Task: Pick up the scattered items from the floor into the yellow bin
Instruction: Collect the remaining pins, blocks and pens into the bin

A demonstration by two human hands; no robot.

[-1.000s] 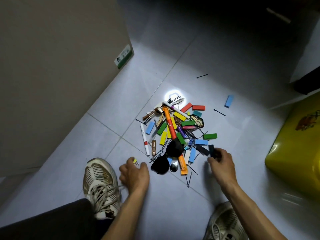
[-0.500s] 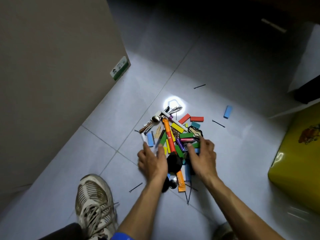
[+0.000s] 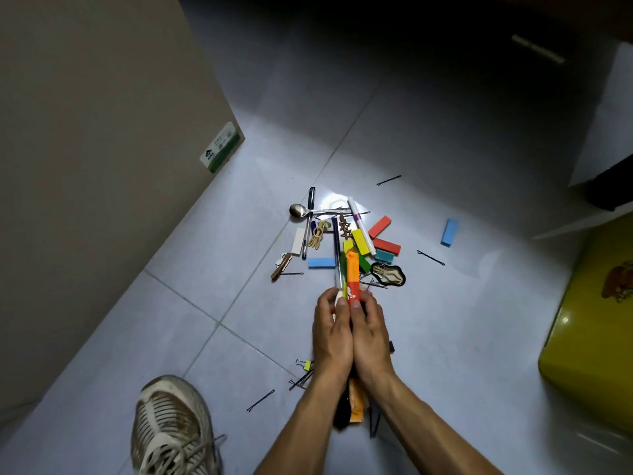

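My left hand [image 3: 331, 332] and my right hand [image 3: 371, 332] are pressed side by side, clasping a bundle of gathered items [image 3: 352, 274] between them above the floor; an orange tube, a clear pen and green and yellow blocks stick out past the fingertips. More of the bundle hangs below my wrists, including an orange piece [image 3: 356, 401]. Loose items stay on the tiles beyond: a spoon [image 3: 298, 210], a blue block [image 3: 321, 262], red blocks [image 3: 379, 226], a lone blue block [image 3: 449, 232] and hairpins. The yellow bin [image 3: 592, 334] stands at the right edge.
A large cardboard box [image 3: 102, 132] fills the left side. My shoe [image 3: 171, 426] is at the bottom left. A yellow binder clip [image 3: 306, 364] and several hairpins [image 3: 261, 400] lie near my wrists. A dark-based white cabinet [image 3: 609, 159] is at the upper right.
Both hands came together over the pile, closed round a handful of items and lifted it toward me. The pile on the floor has thinned and spread.
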